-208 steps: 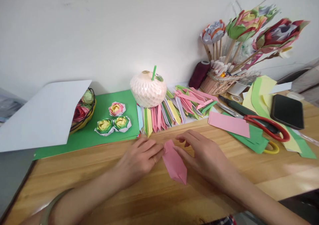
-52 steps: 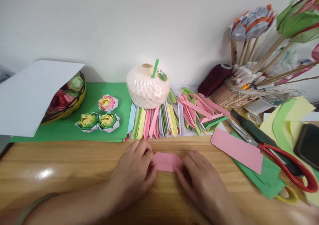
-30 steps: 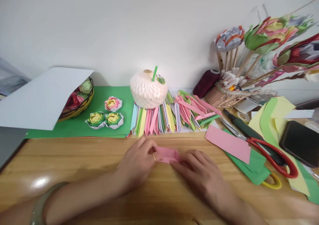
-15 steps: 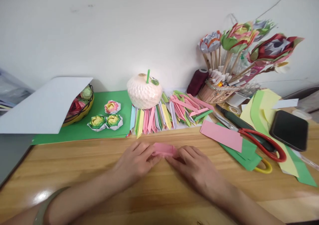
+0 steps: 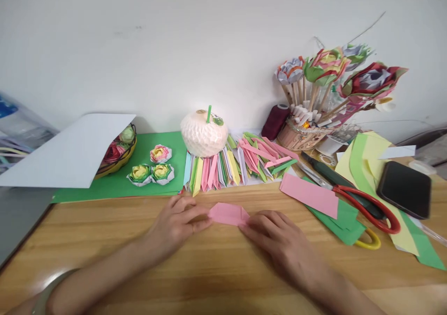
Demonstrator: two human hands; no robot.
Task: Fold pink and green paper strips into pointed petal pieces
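Observation:
A folded pink paper strip (image 5: 227,214) lies low over the wooden table, its ends angled to points. Its left tip is between the thumb and fingers of my left hand (image 5: 178,224). On the other side my right hand (image 5: 279,236) pinches the right end, the fingertips partly covering it. Just behind the strip stand many folded paper pieces (image 5: 212,168) in pink, green, yellow and white. To their right is a looser heap of folded pieces (image 5: 261,154). Flat pink paper strips (image 5: 309,196) rest to the right of my right hand.
Red-handled scissors (image 5: 370,203), green paper (image 5: 345,224) and a black phone (image 5: 405,189) lie at the right. Behind are a white textured pot (image 5: 204,133) and a basket of paper flowers (image 5: 300,136). Small paper flowers (image 5: 162,173) and a white sheet (image 5: 63,157) are at the left.
My left hand has shifted left toward the strip's tip, so more of the pink paper shows. My right hand keeps its end. The view has tilted slightly.

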